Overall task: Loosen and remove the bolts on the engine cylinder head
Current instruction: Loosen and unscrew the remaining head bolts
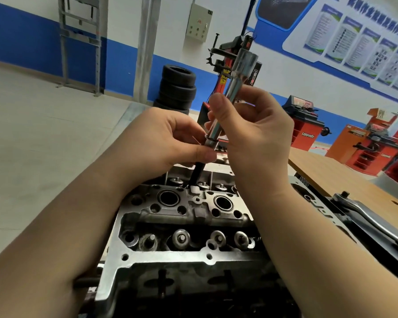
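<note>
A long black cylinder-head bolt (197,174) rises from the grey metal cylinder head (182,216) — the left hand (168,138) pinches its washer end, the right hand (251,131) grips the chrome socket extension (233,88) above it — beside a wooden worktop (331,173).

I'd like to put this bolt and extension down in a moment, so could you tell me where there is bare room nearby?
The wooden tabletop to the right of the cylinder head shows a bare stretch beyond the ratchet handle. The head itself is crowded with valve springs and bores, and both hands, left and right, occupy the space above it.
</note>
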The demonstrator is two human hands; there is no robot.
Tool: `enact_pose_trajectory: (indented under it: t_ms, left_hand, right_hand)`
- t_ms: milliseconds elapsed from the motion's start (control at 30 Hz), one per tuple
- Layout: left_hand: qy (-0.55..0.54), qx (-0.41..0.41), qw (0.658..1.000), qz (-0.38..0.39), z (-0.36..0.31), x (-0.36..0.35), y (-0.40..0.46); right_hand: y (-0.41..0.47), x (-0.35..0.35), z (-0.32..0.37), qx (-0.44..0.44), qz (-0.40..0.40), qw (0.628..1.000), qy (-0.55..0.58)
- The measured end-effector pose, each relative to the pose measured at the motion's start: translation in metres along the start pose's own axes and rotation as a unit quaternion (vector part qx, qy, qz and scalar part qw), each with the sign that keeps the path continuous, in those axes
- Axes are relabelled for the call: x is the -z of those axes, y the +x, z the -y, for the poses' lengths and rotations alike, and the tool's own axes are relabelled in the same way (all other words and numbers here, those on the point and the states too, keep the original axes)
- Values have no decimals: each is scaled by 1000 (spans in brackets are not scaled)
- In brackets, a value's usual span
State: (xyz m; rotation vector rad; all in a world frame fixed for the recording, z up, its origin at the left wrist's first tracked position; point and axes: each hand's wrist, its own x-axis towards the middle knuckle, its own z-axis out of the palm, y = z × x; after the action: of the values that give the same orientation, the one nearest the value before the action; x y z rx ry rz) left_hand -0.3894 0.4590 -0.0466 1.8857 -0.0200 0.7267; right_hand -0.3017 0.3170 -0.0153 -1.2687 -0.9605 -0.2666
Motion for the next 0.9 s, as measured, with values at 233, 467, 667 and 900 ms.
enact_pose_trajectory:
  t_ms: [233,467,667,900]
  left_hand:
    - [-120,28,986,116,0,4,-3]
    - [-12,6,999,38,-4,-1,-1]
    - [-36,3,993,113,-2,-1,-2]
    - [-66,8,994,89,-1,0,0]
  right_hand:
    - [1,1,0,-20,60,995,77]
    - [0,-4,2,-13,10,1000,8]
    - [0,-3,2,27,14,999,-40]
    - [2,-1,1,38,44,998,-25]
